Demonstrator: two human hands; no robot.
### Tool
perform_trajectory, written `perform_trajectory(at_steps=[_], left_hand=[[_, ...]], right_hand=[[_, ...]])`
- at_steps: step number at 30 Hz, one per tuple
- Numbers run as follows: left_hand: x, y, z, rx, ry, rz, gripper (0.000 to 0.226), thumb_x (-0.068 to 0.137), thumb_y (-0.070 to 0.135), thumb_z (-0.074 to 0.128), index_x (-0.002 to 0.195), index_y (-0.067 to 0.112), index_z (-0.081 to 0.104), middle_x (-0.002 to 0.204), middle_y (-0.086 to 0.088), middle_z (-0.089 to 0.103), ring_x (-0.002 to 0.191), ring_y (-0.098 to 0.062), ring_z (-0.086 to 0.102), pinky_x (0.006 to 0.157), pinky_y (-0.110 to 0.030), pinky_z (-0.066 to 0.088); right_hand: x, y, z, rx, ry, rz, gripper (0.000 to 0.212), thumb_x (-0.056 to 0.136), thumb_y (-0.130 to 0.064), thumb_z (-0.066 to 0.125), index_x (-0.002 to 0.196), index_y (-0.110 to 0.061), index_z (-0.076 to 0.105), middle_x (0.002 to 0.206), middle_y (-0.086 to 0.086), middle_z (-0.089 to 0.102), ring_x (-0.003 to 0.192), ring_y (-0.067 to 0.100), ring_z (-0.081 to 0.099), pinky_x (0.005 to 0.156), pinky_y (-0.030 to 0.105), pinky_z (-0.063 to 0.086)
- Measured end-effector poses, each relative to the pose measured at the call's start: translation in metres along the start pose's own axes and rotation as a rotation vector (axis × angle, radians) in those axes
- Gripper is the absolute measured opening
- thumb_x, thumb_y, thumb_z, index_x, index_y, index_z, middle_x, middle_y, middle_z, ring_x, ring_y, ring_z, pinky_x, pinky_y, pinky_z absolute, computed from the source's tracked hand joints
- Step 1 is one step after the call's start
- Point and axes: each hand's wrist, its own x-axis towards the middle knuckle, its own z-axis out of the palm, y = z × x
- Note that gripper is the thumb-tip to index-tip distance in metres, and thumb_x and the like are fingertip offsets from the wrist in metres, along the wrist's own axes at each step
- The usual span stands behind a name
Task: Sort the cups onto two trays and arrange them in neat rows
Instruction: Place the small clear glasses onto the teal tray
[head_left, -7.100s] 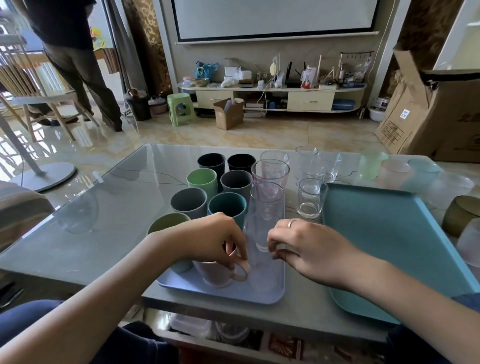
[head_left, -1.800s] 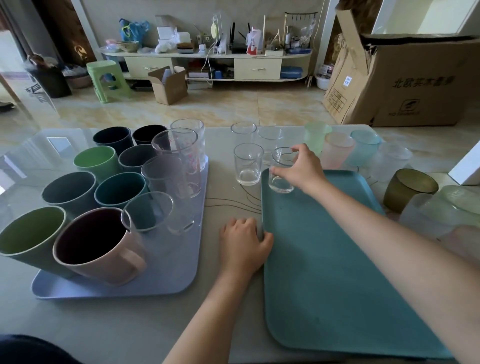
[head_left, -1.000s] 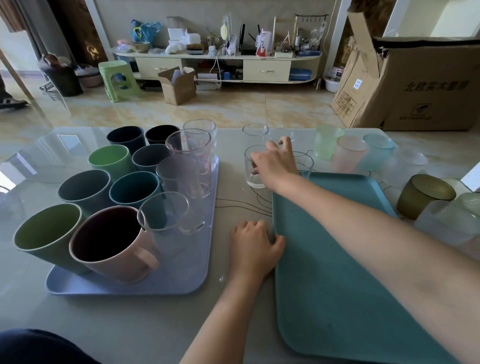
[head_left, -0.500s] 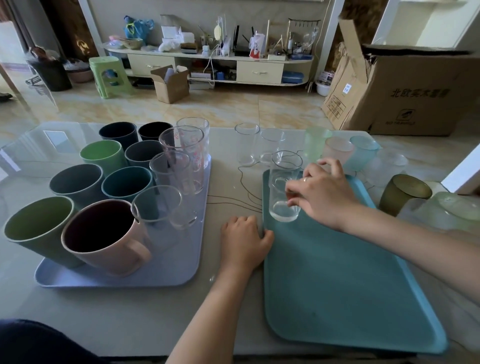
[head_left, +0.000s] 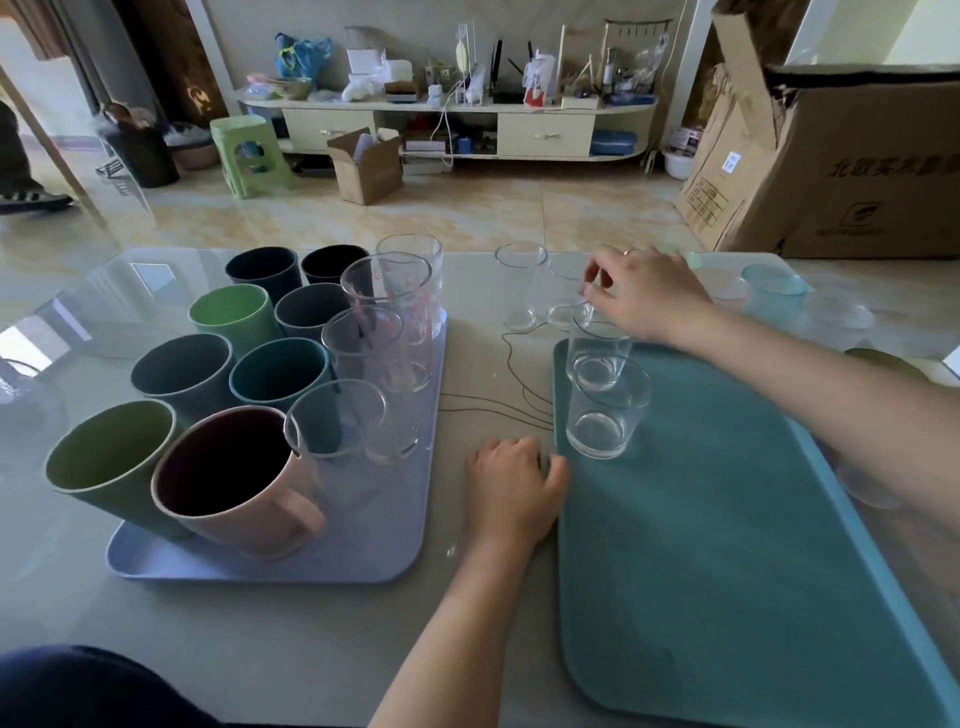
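Note:
A teal tray (head_left: 727, 545) lies at the right with two small clear glasses on its far left corner, one (head_left: 605, 415) in front of the other (head_left: 597, 358). My right hand (head_left: 649, 299) reaches past them, thumb and forefinger pinched at the rim of a clear glass (head_left: 563, 306) on the table behind the tray. Another clear glass (head_left: 519, 293) stands to its left. My left hand (head_left: 514, 483) rests palm down on the table, thumb against the teal tray's left rim. A lavender tray (head_left: 395, 545) at the left holds several coloured cups, a pink mug (head_left: 244, 483) and tall clear glasses (head_left: 389, 322).
Frosted pink (head_left: 724, 283), blue (head_left: 774, 293) and clear cups (head_left: 839, 322) stand at the table's back right, with an olive cup (head_left: 878, 358) behind my forearm. A large cardboard box (head_left: 857, 156) sits on the floor beyond. A person's shoe (head_left: 31, 200) shows far left.
My right hand set the second clear glass on the teal tray, let go and moved back to the glasses behind the tray. My left hand stayed by the tray's rim.

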Motion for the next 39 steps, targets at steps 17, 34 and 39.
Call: perform_trajectory(at_steps=[17,34,39], left_hand=[[0.002,-0.002,0.008,0.063,0.054,0.015,0.028,0.084,0.025,0.042,0.067,0.010,0.058,0.069,-0.010,0.066,0.076,-0.029,0.053,0.070,-0.035,0.036],[-0.003,-0.004,0.005,0.101,0.003,0.045,0.027,0.090,0.022,0.038,0.078,0.009,0.059,0.089,-0.013,0.068,0.088,-0.032,0.056,0.076,-0.038,0.039],[-0.005,-0.004,0.002,0.092,0.010,0.045,0.027,0.090,0.021,0.038,0.080,0.008,0.060,0.090,-0.013,0.068,0.090,-0.031,0.056,0.078,-0.038,0.042]], right_hand=[[0.075,0.032,0.038,-0.087,-0.144,0.191,0.025,0.088,-0.002,0.048,0.090,-0.018,0.066,0.096,0.004,0.067,0.080,0.025,0.058,0.062,0.027,0.037],[-0.160,0.045,-0.053,-0.091,-0.296,0.177,0.008,0.087,-0.022,0.058,0.084,-0.028,0.063,0.095,-0.005,0.069,0.087,0.021,0.061,0.067,0.034,0.049],[-0.195,0.012,-0.040,-0.031,-0.360,0.050,0.009,0.089,-0.023,0.054,0.089,-0.030,0.060,0.097,-0.015,0.064,0.094,0.013,0.060,0.070,0.031,0.048]])
